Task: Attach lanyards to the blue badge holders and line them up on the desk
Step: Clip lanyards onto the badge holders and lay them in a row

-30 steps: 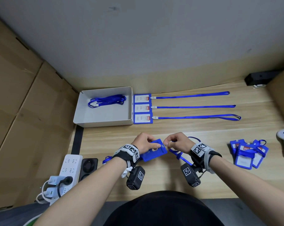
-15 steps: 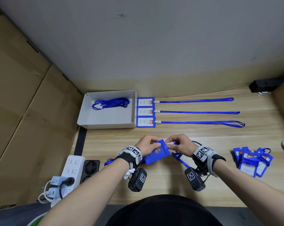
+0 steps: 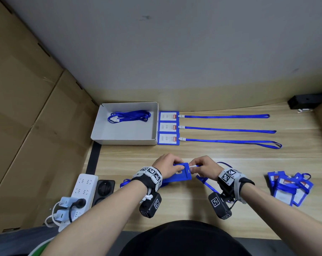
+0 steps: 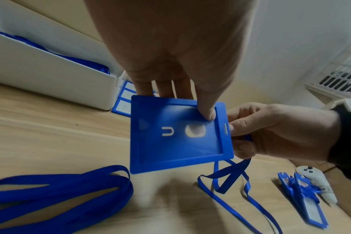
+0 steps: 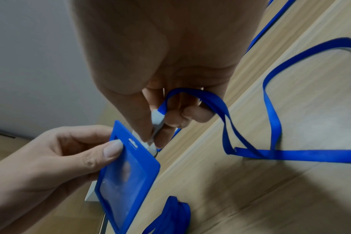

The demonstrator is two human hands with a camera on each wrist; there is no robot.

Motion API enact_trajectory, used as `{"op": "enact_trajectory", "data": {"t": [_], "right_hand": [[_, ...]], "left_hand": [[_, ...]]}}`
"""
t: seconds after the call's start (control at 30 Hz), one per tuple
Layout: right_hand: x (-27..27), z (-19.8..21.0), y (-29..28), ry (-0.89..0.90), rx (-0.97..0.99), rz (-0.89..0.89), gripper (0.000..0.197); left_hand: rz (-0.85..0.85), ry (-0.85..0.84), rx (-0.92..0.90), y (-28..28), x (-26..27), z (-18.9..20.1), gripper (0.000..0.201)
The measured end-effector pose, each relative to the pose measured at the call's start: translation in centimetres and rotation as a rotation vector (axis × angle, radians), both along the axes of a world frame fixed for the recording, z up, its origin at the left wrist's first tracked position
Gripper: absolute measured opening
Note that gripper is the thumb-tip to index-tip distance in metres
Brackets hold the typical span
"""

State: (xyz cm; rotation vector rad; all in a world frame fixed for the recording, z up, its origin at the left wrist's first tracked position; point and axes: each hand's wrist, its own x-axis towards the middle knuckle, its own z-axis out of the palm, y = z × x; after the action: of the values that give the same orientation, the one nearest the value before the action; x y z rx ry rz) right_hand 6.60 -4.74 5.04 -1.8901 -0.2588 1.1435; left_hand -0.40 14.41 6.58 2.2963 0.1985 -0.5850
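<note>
Badge holder [image 4: 178, 134] held above the desk [image 3: 230, 163] between both hands, its slotted short edge toward the right hand [image 3: 204, 168]. Left hand [image 3: 167, 166] pinches it: thumb [image 4: 207, 109] pressed on the near face by the slot, the other fingers behind the top edge. Right thumb and forefinger pinch the white clip [image 5: 157, 121] of a lanyard [image 5: 270, 126] just beside the slot; the clip tip touches the holder's edge, but whether it has passed through the slot cannot be told. Lanyard strap loops out past the right fingers and trails on the desk.

White box [image 3: 101, 130], beyond the left fingers: holds a bundle of lanyards [image 3: 128, 116]. Beside it, three finished badges [image 3: 168, 127] in a row, straps laid straight. Pile of bare holders [image 3: 289, 187] lies well to the right of the right hand. Another loose strap [image 4: 60, 193] lies under the left wrist.
</note>
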Motion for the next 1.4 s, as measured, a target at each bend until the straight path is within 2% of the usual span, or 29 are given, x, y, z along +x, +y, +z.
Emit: {"op": "enact_trajectory", "data": {"t": [0.47, 0.63, 0.77, 0.87, 0.97, 1.07, 1.3, 1.4], "right_hand": [[0.6, 0.4, 0.5, -0.041, -0.021, 0.005, 0.008], [0.3, 0.0, 0.7, 0.009, 0.017, -0.003, 0.007], [-0.2, -0.4, 1.0, 0.055, 0.032, 0.057, 0.005], [-0.8, -1.0, 1.3, 0.057, 0.038, 0.07, 0.018], [-1.2, -1.9, 1.7, 0.038, 0.077, 0.066, 0.01], [-1.2, -2.9, 2.1, -0.003, 0.087, 0.065, 0.021], [-0.2, -3.9, 2.8, 0.023, 0.119, 0.008, 0.022], [0.5, -4.8, 3.2, -0.004, 0.105, -0.044, 0.022]], "left_hand": [[0.009, 0.022, 0.02, 0.7, 0.6, 0.1, 0.015], [0.037, 0.029, 0.002, 0.9, 0.3, -0.3, 0.014], [0.094, 0.05, 0.012, 1.1, 0.0, -0.7, 0.014], [0.111, 0.048, 0.091, 1.3, -0.2, -1.1, 0.013], [0.105, 0.052, 0.115, 1.7, -0.3, -1.5, 0.013], [0.097, 0.08, 0.098, 2.0, -0.3, -1.8, 0.013], [0.235, 0.078, 0.144, 2.8, 0.1, -2.5, 0.024], [0.299, 0.052, 0.106, 2.9, 0.3, -3.0, 0.022]]}}
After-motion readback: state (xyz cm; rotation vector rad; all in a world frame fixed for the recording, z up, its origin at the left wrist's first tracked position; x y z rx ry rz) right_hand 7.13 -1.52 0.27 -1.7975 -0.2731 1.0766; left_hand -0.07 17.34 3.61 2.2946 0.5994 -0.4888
